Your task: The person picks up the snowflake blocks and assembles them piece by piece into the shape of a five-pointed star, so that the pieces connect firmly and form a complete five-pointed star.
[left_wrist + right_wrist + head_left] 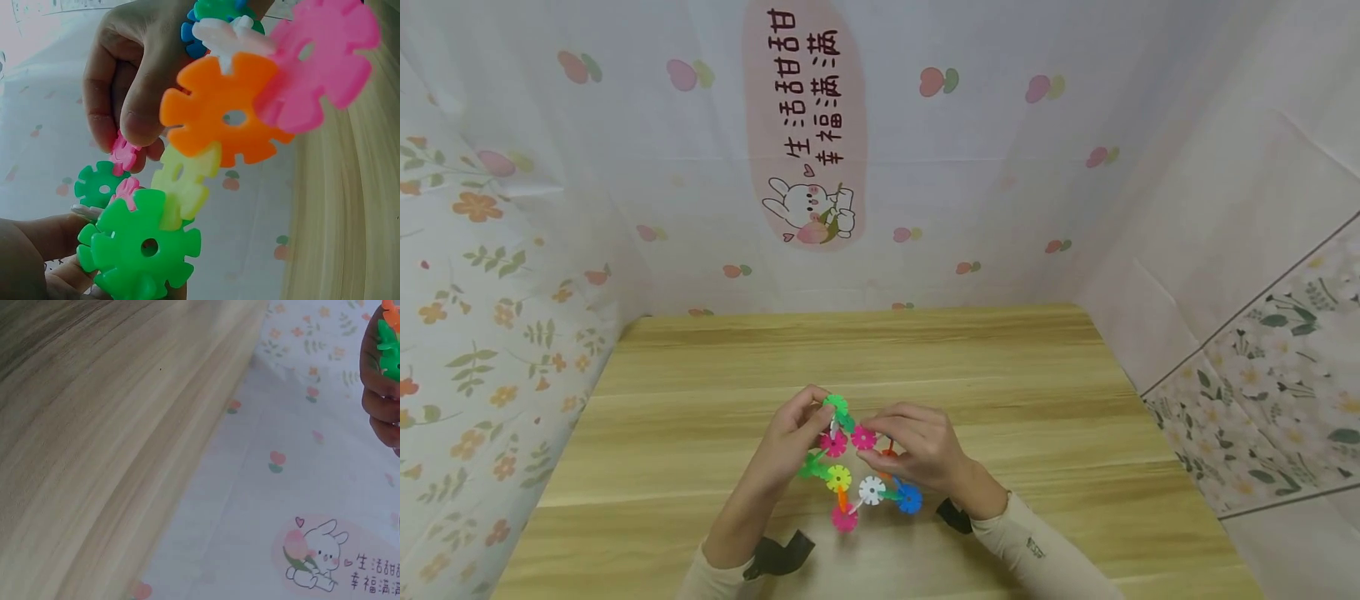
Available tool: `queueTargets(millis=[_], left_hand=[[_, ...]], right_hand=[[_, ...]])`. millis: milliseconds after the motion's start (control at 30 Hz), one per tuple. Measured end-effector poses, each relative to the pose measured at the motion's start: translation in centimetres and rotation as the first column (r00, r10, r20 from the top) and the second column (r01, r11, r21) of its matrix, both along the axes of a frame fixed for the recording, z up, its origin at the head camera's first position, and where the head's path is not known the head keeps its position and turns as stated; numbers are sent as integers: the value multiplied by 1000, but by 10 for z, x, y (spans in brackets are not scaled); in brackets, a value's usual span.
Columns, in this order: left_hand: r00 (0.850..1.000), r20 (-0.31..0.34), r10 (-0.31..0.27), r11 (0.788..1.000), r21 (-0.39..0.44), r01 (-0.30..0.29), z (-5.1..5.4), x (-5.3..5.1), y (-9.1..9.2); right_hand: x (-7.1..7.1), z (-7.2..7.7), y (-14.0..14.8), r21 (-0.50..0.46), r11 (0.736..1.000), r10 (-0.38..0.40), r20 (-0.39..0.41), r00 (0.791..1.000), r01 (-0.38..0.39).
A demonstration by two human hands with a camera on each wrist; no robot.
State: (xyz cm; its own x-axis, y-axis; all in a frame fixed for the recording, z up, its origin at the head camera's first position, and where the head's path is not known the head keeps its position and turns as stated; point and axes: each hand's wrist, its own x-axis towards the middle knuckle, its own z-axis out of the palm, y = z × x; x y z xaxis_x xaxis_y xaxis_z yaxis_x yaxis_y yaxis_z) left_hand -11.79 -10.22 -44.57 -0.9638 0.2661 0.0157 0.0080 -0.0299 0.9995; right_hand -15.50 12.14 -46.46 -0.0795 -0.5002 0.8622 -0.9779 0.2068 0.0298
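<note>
A chain of interlocking plastic snowflake discs hangs between the two hands above the table. My left hand grips its upper left part, its thumb near a green disc and a pink one below. My right hand pinches another pink disc between thumb and fingers, close to the green end. Lower in the loop come a yellow disc, an orange disc, a white disc and a blue disc. In the right wrist view, only part of a hand with a green disc shows.
The wood-grain table lies beneath both hands. Behind it hangs a printed white cloth with a rabbit picture, and patterned cloths close off the left and right sides. Dark straps show near both wrists.
</note>
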Motion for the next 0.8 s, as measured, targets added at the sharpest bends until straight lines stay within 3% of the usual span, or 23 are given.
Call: queueTargets(millis=[200, 433, 667, 800], left_hand=[[1000, 2, -1, 1000, -7, 1, 0, 1, 0], [998, 59, 20, 1000, -11, -19, 1, 2, 3], [995, 99, 30, 999, -22, -28, -1, 1, 8], [990, 134, 40, 999, -30, -37, -6, 1, 6]], right_hand=[[-1, 0, -2, -22, 1000, 13, -18, 1000, -13], [-2, -3, -2, -84, 995, 56, 15, 998, -55], [-3, -16, -1, -146, 988, 84, 162, 983, -60], [-2, -22, -3, -144, 988, 107, 343, 933, -60]])
